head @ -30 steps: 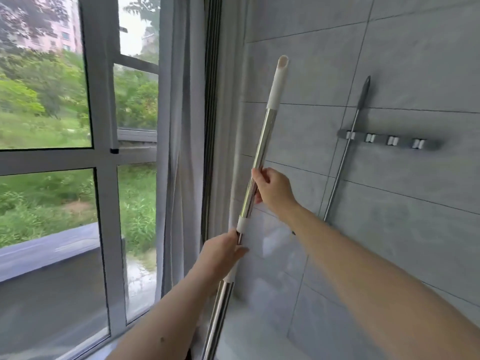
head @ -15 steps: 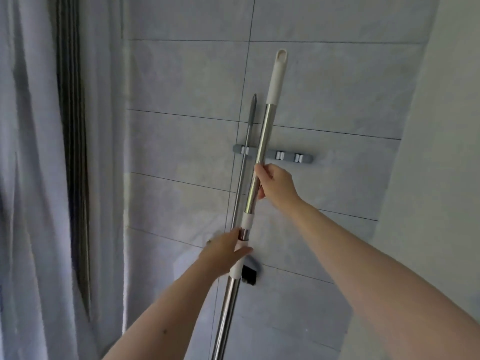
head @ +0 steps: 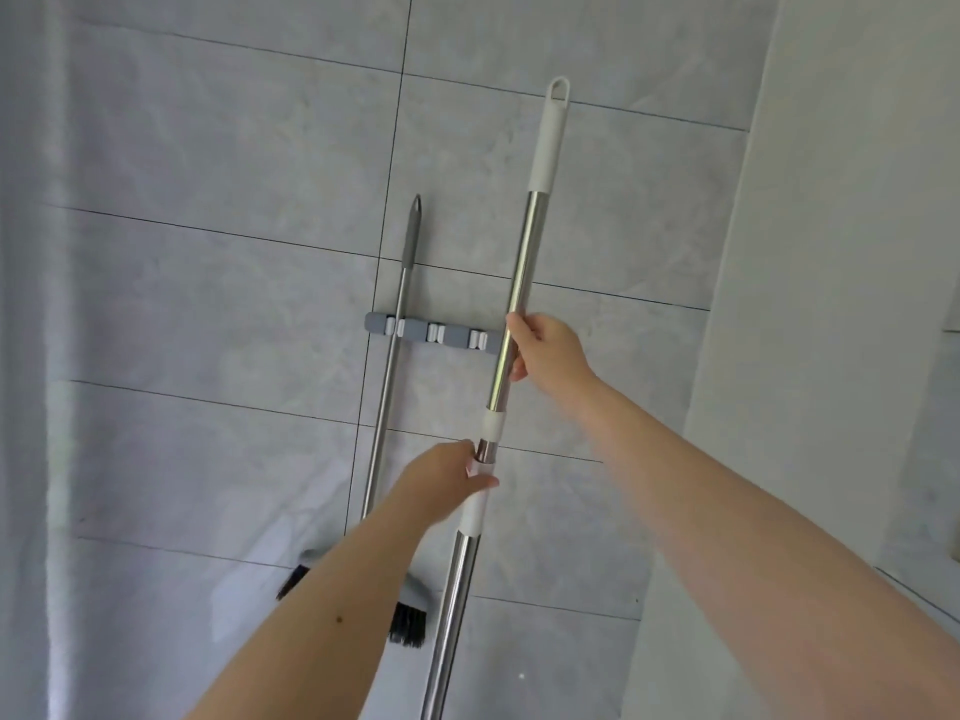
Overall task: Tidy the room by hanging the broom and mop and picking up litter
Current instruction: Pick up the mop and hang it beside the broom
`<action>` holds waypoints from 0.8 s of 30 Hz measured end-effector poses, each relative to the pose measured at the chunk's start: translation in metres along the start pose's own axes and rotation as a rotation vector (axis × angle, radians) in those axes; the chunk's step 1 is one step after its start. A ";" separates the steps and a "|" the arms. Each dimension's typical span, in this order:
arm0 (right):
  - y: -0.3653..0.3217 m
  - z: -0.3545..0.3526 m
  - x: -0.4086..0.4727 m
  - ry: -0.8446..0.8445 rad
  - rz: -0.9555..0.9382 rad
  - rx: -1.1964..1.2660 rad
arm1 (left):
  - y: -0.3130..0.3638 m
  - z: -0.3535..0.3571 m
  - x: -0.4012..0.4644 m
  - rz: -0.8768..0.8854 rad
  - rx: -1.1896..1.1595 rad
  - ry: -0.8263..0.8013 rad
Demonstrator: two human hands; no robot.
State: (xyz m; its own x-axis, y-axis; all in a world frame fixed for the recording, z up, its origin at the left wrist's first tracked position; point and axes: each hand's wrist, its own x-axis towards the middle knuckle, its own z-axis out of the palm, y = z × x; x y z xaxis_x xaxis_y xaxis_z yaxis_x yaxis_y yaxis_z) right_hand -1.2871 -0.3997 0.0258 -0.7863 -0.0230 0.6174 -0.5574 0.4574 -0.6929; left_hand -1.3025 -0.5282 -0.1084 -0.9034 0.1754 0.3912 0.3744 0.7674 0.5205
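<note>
I hold a long steel mop handle (head: pixel 519 272) with a white tip nearly upright in front of a grey tiled wall. My right hand (head: pixel 548 350) grips the shaft at the level of the wall rack. My left hand (head: pixel 449 478) grips the white collar lower down. The mop head is out of view below. A grey wall rack (head: pixel 457 336) with white clips is fixed to the tiles; the handle covers its right end. The broom (head: pixel 387 371) hangs in the leftmost clip, its black bristles (head: pixel 408 623) partly hidden behind my left forearm.
A pale curtain (head: pixel 26 356) hangs along the left edge. A plain wall (head: pixel 831 252) juts out on the right, forming a corner close to the rack's right end. Two free white clips sit between the broom and the mop handle.
The view swung from the window to face the rack. The mop handle moved right, from in front of the broom to the rack's right end. Both hands kept their grip.
</note>
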 end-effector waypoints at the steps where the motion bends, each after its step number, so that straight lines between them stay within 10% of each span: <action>1: 0.002 -0.003 0.007 0.012 -0.001 -0.001 | 0.002 0.001 0.007 0.006 -0.010 0.017; 24: 0.117 -0.005 0.217 0.064 -0.027 -0.214 | -0.007 0.057 0.196 -0.036 0.102 0.163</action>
State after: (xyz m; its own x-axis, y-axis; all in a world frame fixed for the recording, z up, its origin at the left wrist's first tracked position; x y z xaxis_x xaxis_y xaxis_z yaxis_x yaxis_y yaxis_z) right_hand -1.5209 -0.3466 0.0808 -0.7492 0.0156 0.6622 -0.5038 0.6355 -0.5850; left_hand -1.4946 -0.4638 -0.0785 -0.8669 0.0503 0.4959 0.3113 0.8316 0.4599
